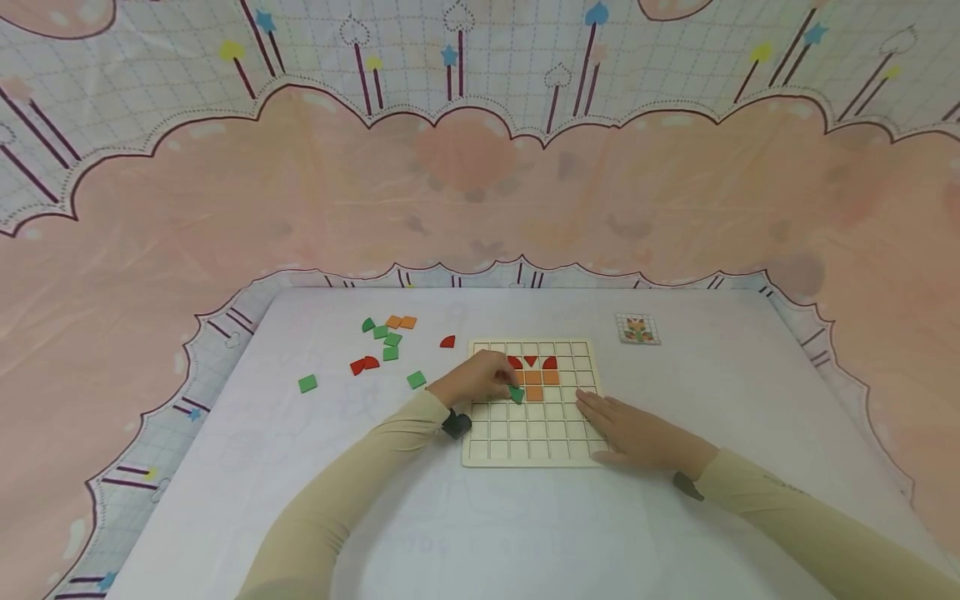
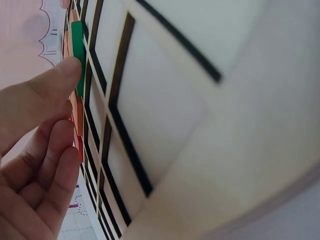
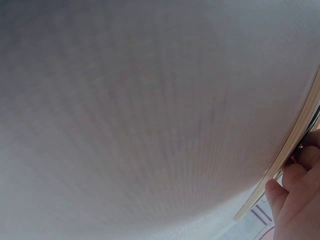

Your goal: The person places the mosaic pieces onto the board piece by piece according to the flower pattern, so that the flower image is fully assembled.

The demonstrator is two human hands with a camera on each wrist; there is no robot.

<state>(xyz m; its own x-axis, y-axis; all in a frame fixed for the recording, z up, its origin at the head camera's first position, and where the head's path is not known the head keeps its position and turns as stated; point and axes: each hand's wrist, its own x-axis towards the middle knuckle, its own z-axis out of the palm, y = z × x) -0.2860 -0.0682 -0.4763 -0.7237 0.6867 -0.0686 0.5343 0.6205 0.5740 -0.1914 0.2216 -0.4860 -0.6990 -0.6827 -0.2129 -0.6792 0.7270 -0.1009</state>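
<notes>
A wooden grid board (image 1: 525,457) lies on the table between the two hands. Over its left part my left hand (image 1: 480,375) holds a small green tile (image 1: 516,395) at the fingertips. Close up in the left wrist view, the thumb (image 2: 70,70) presses on the tile's edge right at the grid. Beside it, orange square tiles (image 1: 533,393) sit in the cells, with red quarter-round tiles (image 1: 550,363) and a red triangle (image 1: 531,361) above. My right hand (image 1: 637,433) rests on the board's right edge, fingers extended.
Left of the board lie loose tiles: several green ones (image 1: 307,383), two orange ones (image 1: 408,322) and red ones (image 1: 447,342). A small picture card (image 1: 638,329) with a coloured pattern lies at the back right. A patterned cloth (image 1: 480,200) hangs behind the white table (image 1: 525,533).
</notes>
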